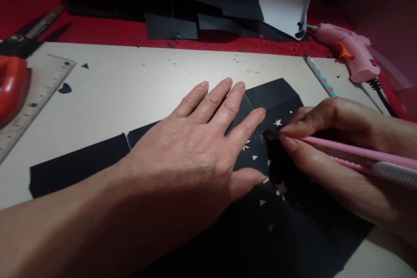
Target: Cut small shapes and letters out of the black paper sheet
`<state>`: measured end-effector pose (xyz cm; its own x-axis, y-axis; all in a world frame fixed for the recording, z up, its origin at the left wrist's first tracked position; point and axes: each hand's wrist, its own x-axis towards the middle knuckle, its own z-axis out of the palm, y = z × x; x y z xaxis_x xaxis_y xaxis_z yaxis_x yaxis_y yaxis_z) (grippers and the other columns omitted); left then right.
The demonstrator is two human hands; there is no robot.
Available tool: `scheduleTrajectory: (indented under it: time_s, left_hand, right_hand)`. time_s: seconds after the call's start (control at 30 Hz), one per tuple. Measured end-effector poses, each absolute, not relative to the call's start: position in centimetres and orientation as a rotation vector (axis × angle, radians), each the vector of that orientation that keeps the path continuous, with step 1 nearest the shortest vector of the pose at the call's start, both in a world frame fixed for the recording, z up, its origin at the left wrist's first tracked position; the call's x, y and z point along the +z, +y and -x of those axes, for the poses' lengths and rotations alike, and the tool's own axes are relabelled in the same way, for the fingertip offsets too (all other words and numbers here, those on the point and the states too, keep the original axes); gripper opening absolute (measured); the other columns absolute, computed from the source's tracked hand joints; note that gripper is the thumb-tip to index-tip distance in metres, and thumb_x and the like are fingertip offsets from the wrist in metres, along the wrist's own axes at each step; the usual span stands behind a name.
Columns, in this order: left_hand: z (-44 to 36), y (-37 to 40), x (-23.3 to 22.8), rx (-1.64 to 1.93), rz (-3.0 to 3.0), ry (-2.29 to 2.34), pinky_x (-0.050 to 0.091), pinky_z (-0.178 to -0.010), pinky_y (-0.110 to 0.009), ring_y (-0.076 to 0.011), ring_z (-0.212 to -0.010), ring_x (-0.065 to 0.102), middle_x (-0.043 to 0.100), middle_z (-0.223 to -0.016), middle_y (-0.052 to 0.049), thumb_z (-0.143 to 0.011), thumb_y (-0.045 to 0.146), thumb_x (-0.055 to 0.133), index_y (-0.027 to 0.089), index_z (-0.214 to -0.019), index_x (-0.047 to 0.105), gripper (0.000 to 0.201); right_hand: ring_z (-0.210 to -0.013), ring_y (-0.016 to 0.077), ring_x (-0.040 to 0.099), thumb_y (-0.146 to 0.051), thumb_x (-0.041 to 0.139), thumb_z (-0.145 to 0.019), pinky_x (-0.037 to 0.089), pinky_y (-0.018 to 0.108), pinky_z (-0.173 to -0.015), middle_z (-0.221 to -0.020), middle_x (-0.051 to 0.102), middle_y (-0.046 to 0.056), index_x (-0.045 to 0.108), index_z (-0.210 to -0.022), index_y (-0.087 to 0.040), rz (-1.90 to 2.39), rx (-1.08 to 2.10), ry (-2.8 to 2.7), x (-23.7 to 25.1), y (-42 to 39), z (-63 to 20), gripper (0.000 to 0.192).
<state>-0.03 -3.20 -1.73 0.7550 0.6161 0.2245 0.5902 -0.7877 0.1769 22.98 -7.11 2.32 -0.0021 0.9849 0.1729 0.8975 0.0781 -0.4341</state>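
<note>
My left hand (195, 147) lies flat with its fingers spread, pressing on a sheet of black card (228, 243). Small star and triangle holes are cut in the card, with the pale surface showing through. My right hand (325, 139) is closed around a pink utility knife (361, 152). The tip of its blade touches the card just right of my left index finger, beside some faint scratched lines. A star-shaped hole (277, 122) is close above the blade.
A pink glue gun (348, 47) and a dotted blue pencil (321, 76) lie at the upper right. Orange-handled scissors (13, 82) rest over a clear ruler (48, 91) at left. Black card pieces (171, 27) and a white sheet (282, 2) lie on the red surface behind.
</note>
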Motion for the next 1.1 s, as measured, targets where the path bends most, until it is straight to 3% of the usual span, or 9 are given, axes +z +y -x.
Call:
scheduleTrajectory:
  time_s: [0.27, 0.57, 1.1]
  left_hand:
    - [0.1, -3.0, -2.0, 0.389, -2.806, 0.973, 0.027, -0.132, -0.068, -0.0427, -0.165, 0.025, 0.035, -0.175, -0.023, -0.109, 0.058, 0.043, 0.013, -0.166, 0.044, 0.072]
    - [0.4, -2.9, -2.1, 0.473, -2.860, 0.929, 0.032, -0.130, -0.066, -0.0442, -0.163, 0.031, 0.037, -0.171, -0.031, -0.110, 0.054, 0.040, 0.008, -0.164, 0.046, 0.071]
    - [0.0, -2.9, -1.9, 0.412, -2.823, 0.959, 0.031, -0.130, -0.069, -0.0438, -0.164, 0.029, 0.037, -0.172, -0.030, -0.108, 0.056, 0.048, 0.010, -0.165, 0.045, 0.073]
  right_hand:
    - [-0.054, 0.0130, 0.066, -0.029, 0.075, -0.082, 0.049, 0.022, -0.048, -0.074, 0.079, -0.006, 0.070, -0.079, -0.033, 1.819, 0.445, -1.881, 2.5, -6.4, -21.8, 0.007]
    - [-0.048, 0.0105, 0.063, -0.029, 0.075, -0.082, 0.043, 0.019, -0.043, -0.070, 0.077, -0.009, 0.071, -0.080, -0.035, 1.716, 0.462, -1.856, 1.9, -6.1, -22.1, 0.007]
    - [-0.048, 0.0115, 0.065, -0.027, 0.075, -0.077, 0.045, 0.020, -0.044, -0.069, 0.078, -0.007, 0.071, -0.077, -0.032, 1.727, 0.360, -1.920, 1.8, -6.2, -22.1, 0.007]
